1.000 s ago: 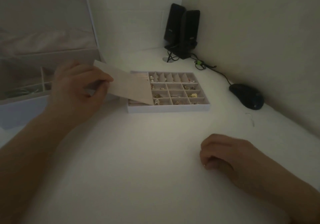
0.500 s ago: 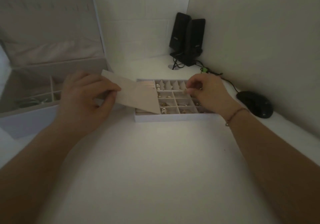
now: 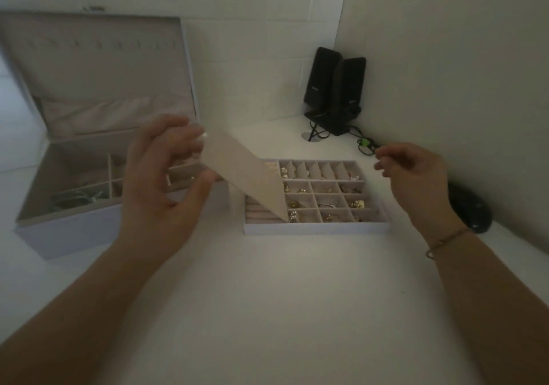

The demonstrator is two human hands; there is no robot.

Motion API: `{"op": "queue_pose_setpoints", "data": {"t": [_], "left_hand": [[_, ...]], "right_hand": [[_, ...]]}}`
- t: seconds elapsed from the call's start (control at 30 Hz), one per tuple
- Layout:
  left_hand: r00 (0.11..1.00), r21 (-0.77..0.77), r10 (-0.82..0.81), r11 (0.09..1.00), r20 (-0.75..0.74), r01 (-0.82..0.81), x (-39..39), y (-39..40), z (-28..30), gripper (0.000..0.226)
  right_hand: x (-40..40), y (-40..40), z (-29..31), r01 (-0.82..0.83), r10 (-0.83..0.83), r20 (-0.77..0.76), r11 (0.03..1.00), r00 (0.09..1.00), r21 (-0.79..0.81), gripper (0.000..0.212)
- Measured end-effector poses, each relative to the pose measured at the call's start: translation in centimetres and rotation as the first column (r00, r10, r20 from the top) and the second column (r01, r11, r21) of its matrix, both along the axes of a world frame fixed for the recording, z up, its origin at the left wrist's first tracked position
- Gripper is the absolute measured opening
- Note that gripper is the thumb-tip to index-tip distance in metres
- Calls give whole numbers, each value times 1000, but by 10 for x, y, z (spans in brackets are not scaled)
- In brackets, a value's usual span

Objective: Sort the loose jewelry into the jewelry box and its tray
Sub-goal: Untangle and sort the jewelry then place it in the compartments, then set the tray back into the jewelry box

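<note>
The left hand pinches a flap over the gridded tray (small gold pieces inside), the box stands open, and the right hand hovers, fingertips together.

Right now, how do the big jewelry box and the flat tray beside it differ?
The jewelry box is deep, with a raised hinged lid and a few large compartments; the tray is shallow, lidless, and split into many small cells. The tray holds many gold pieces, the box far fewer things. Both look pale outside with beige lining.
</note>
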State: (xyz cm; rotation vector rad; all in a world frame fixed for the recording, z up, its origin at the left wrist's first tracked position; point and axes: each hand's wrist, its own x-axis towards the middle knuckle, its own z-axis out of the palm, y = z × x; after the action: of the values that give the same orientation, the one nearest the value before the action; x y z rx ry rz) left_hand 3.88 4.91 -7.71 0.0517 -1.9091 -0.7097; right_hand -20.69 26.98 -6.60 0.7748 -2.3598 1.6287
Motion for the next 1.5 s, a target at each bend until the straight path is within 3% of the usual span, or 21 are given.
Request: {"op": "queue_pose_setpoints", "data": {"t": [0.1, 0.17, 0.27, 0.33, 0.4, 0.47, 0.53, 0.63, 0.8, 1.07, 1.27, 1.5], "left_hand": [[931, 282, -365, 892, -10, 353, -16, 28, 5, 67], [886, 346, -433, 867, 164, 359, -28, 45, 6, 69], [834, 134, -253, 967, 490, 215, -44, 52, -1, 58], [800, -14, -112, 989, 590, 149, -55, 53, -3, 57], [739, -91, -30, 988, 674, 122, -68, 56, -3, 54], [645, -185, 64, 975, 761, 122, -81, 61, -4, 57], [551, -279, 160, 950, 819, 138, -90, 66, -5, 71], [520, -351, 232, 925, 822, 142, -95, 69, -9, 94], [483, -402, 284, 902, 828, 158, -93, 69, -13, 97], [426, -386, 286, 907, 858, 170, -100, 79, -15, 70], [393, -364, 281, 918, 876, 154, -99, 84, -15, 61], [398, -410, 311, 891, 863, 192, -95, 84, -16, 56]], "right_hand": [[-10, 10, -7, 14, 24, 198, 982, 980, -189, 16], [-12, 12, -10, 11, 80, 298, 956, 951, -294, 20], [-14, 11, -11, 7, 181, 395, 902, 901, -431, 26], [-14, 11, -11, -20, 203, 396, 907, 896, -420, 27], [-8, 10, -11, -77, 160, 327, 964, 932, -254, 24], [-2, 8, -11, -137, 122, 210, 989, 970, 58, 21], [2, 5, -15, -141, 128, 59, 916, 990, 376, 31], [7, 2, -17, -125, 154, -18, 862, 988, 491, 37], [7, 0, -14, -74, 138, -71, 818, 988, 570, 39], [-7, 11, -14, -30, 44, -23, 903, 999, 429, 15], [-10, 12, -14, -142, 130, 57, 873, 990, 466, 16], [-15, 12, -13, -190, 115, 206, 899, 972, 395, 17]]}}
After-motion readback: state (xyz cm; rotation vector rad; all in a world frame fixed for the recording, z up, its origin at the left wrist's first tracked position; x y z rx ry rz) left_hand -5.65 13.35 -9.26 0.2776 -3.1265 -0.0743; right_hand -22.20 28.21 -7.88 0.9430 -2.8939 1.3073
